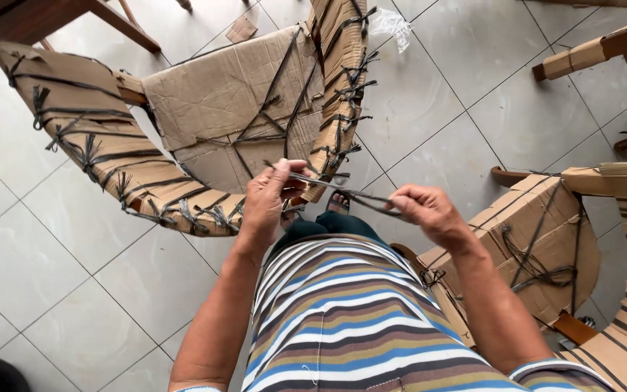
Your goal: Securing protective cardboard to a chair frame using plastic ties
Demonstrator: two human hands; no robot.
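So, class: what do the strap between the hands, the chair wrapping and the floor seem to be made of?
Strap: looks like dark flat plastic band, thin and slightly glossy. Chair wrapping: brown cardboard, matte, creased, with torn edges. Floor: probably glazed ceramic tile, pale, with a soft sheen and dark grout lines.

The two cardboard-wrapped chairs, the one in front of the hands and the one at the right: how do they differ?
The front chair fills the middle of the view with its curved arms showing; the right chair is cut off by the frame edge. The front chair's arms carry many knotted black strap ends; the right chair shows fewer. The strap stretched between the left hand and right hand lies over the front chair, not the right chair. Both wear brown cardboard tied with black straps.
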